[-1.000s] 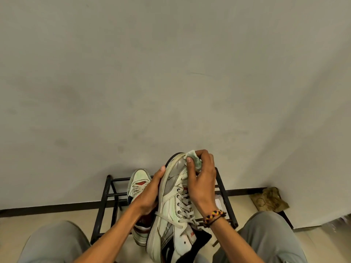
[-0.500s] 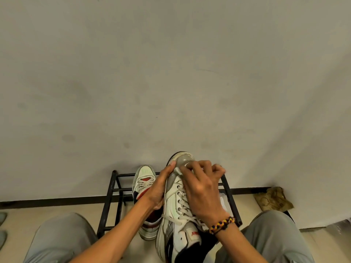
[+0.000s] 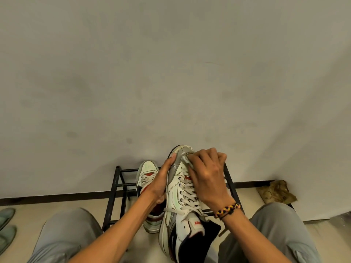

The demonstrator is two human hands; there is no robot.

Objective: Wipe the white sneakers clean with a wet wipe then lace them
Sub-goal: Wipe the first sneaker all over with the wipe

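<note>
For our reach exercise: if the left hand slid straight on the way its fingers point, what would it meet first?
Probably nothing but the wall: the left hand points up along the held sneaker, toward its toe; depth is unclear.

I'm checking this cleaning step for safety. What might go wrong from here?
The held sneaker is steadied only by the left hand; hard rubbing by the right hand might twist it loose. Its loose lace end may snag the wet wipe.
</note>
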